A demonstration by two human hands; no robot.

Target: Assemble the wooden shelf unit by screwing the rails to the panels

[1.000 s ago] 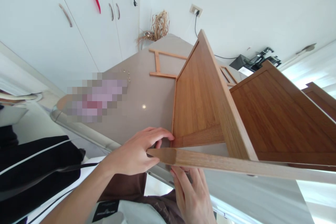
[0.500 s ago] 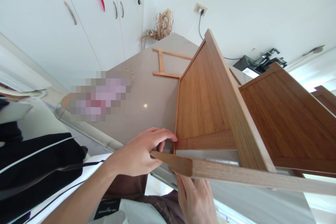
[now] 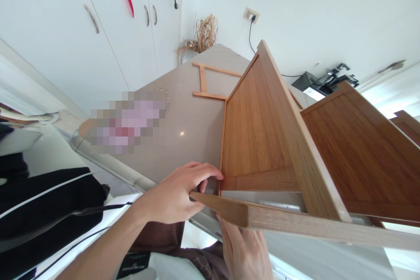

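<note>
A wooden shelf unit (image 3: 262, 127) with panel shelves lies on its side on the table, taking up the right half of the view. My left hand (image 3: 175, 192) is wrapped round the near end of its front rail (image 3: 223, 206), with the index finger bent over against the shelf's lower corner. Just below that rail is my right hand (image 3: 246, 249), its fingers curled and pressed together at the rail's underside. The rail covers my right fingertips, so what they hold cannot be made out.
On the grey table (image 3: 193, 140) lies a wooden ladder-like frame (image 3: 203, 79), partly behind the shelf unit. Several small metal pieces (image 3: 167, 92) stand near a blurred-out pinkish item (image 3: 141, 116). Dried plants (image 3: 205, 35) are at the far corner. Black equipment (image 3: 324, 81) sits behind the shelves.
The whole view has shifted slightly, with things sitting a little lower. Both hands keep their places at the rail; nothing is let go.
</note>
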